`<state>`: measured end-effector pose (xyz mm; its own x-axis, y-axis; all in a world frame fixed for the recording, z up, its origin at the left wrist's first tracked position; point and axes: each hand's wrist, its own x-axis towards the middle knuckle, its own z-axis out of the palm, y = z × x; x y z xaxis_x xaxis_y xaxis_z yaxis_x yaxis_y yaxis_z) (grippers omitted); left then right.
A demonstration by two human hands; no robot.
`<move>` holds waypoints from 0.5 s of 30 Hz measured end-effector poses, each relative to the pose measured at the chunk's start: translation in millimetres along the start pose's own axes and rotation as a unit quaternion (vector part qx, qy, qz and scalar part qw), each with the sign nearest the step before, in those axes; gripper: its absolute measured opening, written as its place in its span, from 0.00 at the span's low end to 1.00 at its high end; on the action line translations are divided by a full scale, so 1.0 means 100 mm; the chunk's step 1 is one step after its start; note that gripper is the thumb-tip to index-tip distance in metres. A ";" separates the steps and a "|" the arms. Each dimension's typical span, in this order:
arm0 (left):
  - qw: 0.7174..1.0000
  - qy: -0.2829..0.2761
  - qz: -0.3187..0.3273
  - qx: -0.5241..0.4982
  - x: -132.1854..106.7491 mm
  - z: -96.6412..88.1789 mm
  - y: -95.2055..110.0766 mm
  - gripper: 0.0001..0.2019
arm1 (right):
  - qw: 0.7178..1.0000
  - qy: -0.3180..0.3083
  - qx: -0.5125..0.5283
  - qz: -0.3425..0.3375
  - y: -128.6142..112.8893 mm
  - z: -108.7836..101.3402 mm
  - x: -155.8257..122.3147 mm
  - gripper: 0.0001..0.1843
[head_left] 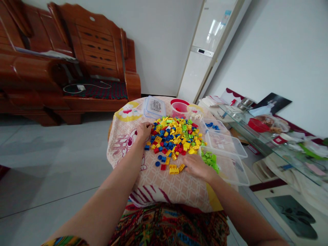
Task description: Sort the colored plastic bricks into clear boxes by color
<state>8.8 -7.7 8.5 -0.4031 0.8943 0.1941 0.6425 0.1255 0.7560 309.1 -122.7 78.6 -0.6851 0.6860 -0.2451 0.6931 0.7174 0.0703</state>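
A home's living room is showing: a carved reddish-brown wooden settee [97,51] is lining a pale wall [161,44], and a tall glossy white household appliance [193,73] is standing near a cluttered clear glass shelf [289,158].

A carved wooden bench [94,51] stands on grey floor tiles [64,164] by a pale wall [161,41], near a tall white appliance [196,68].

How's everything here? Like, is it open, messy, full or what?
Toy bricks: loose, heaped up
Tablecloth: spread out
Near clear box: open, some green bricks inside
Middle clear box: open
Far clear box: open, some blue bricks inside
Pink tub: open
Left hand: at the heap's edge, grip unclear
Right hand: fingers curled, grip unclear
Tall appliance: upright, on or off unclear
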 end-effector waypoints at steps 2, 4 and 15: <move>1.000 -0.001 -0.002 -0.003 0.00 0.00 0.01 0.18 | 1.000 0.002 0.023 0.011 0.05 -0.08 0.00 0.08; 1.000 0.003 -0.001 -0.007 0.00 0.00 0.01 0.17 | 0.998 0.012 0.051 0.038 0.13 -0.17 0.00 0.10; 1.000 0.008 0.003 -0.010 0.02 0.02 -0.02 0.17 | 0.996 0.017 0.049 0.076 0.08 -0.32 -0.16 0.08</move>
<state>8.2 -5.5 6.3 -0.4090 0.8885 0.2082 0.6316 0.1109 0.7674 318.9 -124.2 113.8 -0.5775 0.7902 -0.2054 0.8062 0.5915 0.0088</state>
